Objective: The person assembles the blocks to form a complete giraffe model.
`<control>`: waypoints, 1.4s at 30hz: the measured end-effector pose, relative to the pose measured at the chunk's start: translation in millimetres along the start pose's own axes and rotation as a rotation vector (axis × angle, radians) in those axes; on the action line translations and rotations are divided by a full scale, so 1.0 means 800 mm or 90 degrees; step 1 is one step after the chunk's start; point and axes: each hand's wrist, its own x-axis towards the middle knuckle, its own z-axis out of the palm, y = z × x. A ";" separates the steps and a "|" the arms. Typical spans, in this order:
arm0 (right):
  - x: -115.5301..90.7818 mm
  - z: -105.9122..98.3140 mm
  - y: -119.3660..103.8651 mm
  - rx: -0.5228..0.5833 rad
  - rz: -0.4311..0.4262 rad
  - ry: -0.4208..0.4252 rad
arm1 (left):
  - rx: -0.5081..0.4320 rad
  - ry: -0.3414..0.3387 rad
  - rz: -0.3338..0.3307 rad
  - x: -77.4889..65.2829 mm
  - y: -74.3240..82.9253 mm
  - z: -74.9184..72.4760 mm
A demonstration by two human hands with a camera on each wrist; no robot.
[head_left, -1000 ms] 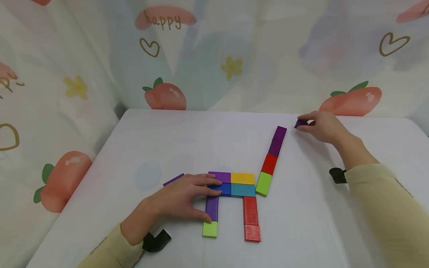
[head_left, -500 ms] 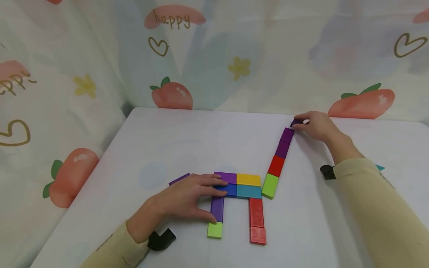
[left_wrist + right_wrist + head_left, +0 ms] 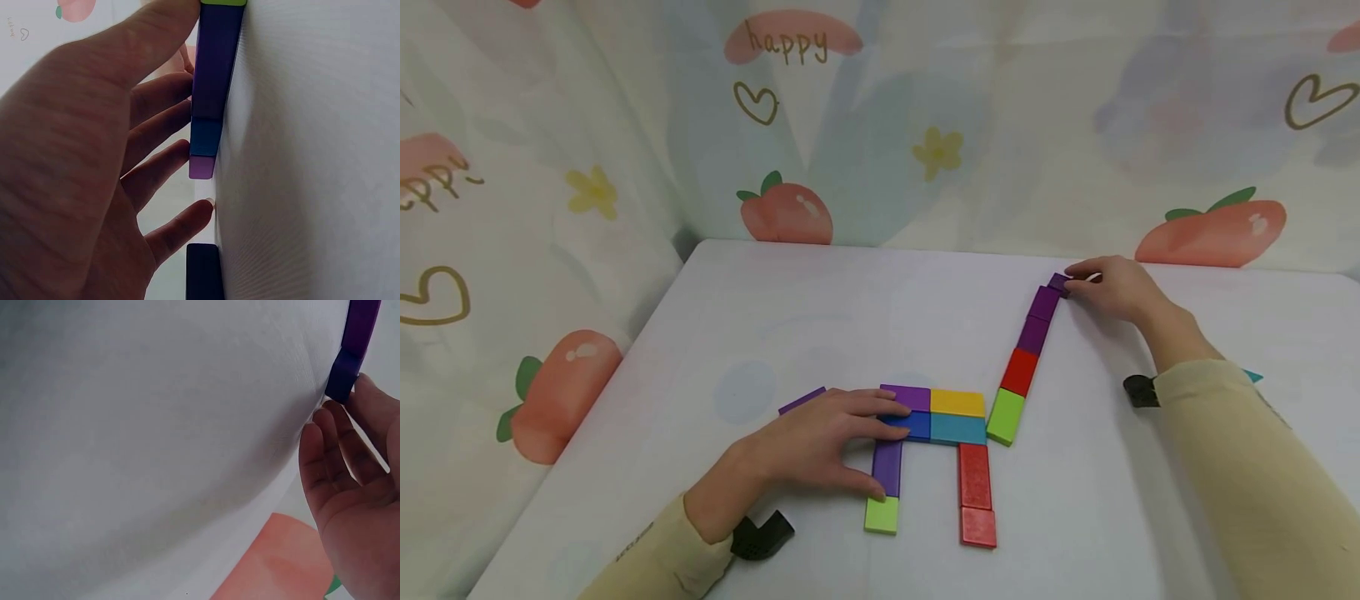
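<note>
In the head view my left hand (image 3: 816,442) lies over the left part of a figure of flat coloured blocks. Its fingertips rest on the purple block (image 3: 906,397) and blue block (image 3: 913,427), and its thumb touches the leg's lime block (image 3: 881,516). At the far right, my right hand (image 3: 1116,287) has thumb and fingertips against the end of a small dark purple block (image 3: 1058,283); the right wrist view shows this block (image 3: 342,376) touching the slanted row. That row holds two purple blocks (image 3: 1039,318), a red block (image 3: 1019,372) and a lime block (image 3: 1005,417).
A yellow block (image 3: 957,403) and teal block (image 3: 958,429) finish the body, above a leg of red blocks (image 3: 976,487). Another purple block (image 3: 802,400) shows partly behind my left hand. A teal piece (image 3: 1253,376) peeks out beside my right sleeve. Printed curtains border the white table (image 3: 760,317).
My right hand has brought the small purple block leftward to the top of the slanted row, and its fingers have drawn back slightly from it. The left hand stays on the blocks.
</note>
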 end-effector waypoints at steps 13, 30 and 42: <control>-0.001 0.004 0.001 -0.015 -0.019 0.010 | -0.004 0.003 0.015 0.003 0.002 0.001; -0.077 -0.058 0.029 -0.059 -0.084 0.060 | 0.013 0.006 0.006 0.002 0.004 0.000; -0.150 -0.061 0.079 -0.093 -0.051 0.089 | 0.007 0.011 0.010 0.001 0.002 0.002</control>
